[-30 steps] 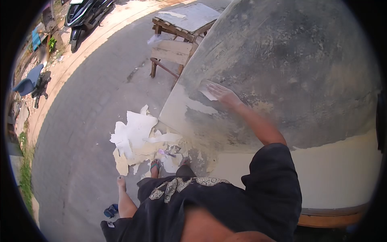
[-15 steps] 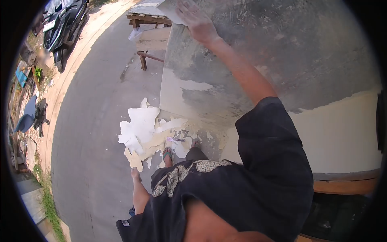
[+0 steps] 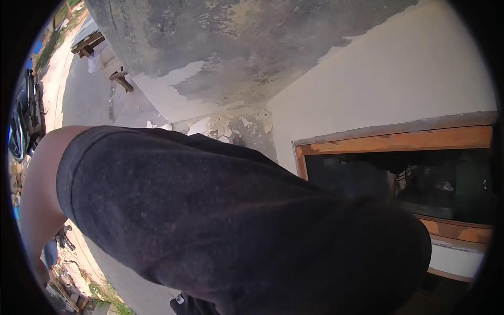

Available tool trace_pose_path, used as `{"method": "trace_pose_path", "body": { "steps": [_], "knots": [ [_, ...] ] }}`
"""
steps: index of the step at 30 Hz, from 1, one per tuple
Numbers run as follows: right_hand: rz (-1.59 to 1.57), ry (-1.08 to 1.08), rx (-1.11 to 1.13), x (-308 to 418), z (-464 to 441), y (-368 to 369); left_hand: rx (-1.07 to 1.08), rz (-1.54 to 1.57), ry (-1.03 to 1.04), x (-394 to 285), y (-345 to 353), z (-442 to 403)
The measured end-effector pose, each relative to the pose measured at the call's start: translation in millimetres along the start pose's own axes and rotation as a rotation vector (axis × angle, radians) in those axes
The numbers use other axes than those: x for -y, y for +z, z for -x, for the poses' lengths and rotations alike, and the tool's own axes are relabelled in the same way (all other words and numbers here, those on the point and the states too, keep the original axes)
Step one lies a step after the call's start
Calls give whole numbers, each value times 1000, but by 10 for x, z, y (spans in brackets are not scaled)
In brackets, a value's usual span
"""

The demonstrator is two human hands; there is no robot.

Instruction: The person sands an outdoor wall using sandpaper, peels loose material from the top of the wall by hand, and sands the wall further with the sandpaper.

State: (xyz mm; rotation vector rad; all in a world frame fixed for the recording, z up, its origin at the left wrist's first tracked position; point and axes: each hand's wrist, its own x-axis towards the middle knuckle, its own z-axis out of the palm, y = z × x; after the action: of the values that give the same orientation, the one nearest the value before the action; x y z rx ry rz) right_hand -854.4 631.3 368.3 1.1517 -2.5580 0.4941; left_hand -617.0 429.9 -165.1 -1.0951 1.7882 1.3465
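A raised arm in a loose black sleeve (image 3: 210, 194) crosses close in front of the camera, apparently my right arm. Its bare forearm (image 3: 42, 173) bends downward along the left edge, and the hand lies beyond the picture. Near the bottom shows a bit of black cloth (image 3: 181, 300) with a small white label; my left hand is not visible. Beyond the arm stands a wall with a rough grey stripped patch (image 3: 236, 42) and smooth cream paint (image 3: 420, 68) around it. Peeled pale paint pieces (image 3: 210, 126) lie at its foot, partly hidden by the sleeve.
An orange-brown window frame (image 3: 394, 139) with dark glass is set in the wall at right. A wooden bench (image 3: 88, 44) stands beyond the wall's corner at upper left. A motorbike (image 3: 21, 115) is cut off at the left edge, beside the paved lane (image 3: 79, 89).
My right hand has left the grey wall patch, where it held a thin pale sheet, and gone out of view. The sleeved arm now blocks the middle, and the view has swung right.
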Motion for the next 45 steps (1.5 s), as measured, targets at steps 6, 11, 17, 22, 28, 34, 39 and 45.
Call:
{"method": "trace_pose_path", "body": {
  "steps": [6,11,17,22,28,34,39,45],
  "knots": [
    [-38,-126,-4,239,-333,-25,-11,19,88,-254,38,58],
    [-119,-129,92,205,-479,-351,-132,-6,104,-263,-19,239],
    [-96,103,-901,-634,1989,-848,-322,-117,368,-1101,-234,4],
    [594,820,-1196,-1105,4718,-1368,-462,-166,1000,-3318,-117,564],
    [587,1206,-1780,-1944,5377,-1389,-671,-134,2125,-5905,1496,3404],
    [593,487,-654,-2512,2992,221,-830,198,2564,-6635,2797,5302],
    [1034,720,-833,-2607,4613,-200,-765,291,2512,-6572,2890,5388],
    [715,1035,-1750,-2530,4301,-577,-779,232,2467,-6488,2942,5393]
  ]
}}
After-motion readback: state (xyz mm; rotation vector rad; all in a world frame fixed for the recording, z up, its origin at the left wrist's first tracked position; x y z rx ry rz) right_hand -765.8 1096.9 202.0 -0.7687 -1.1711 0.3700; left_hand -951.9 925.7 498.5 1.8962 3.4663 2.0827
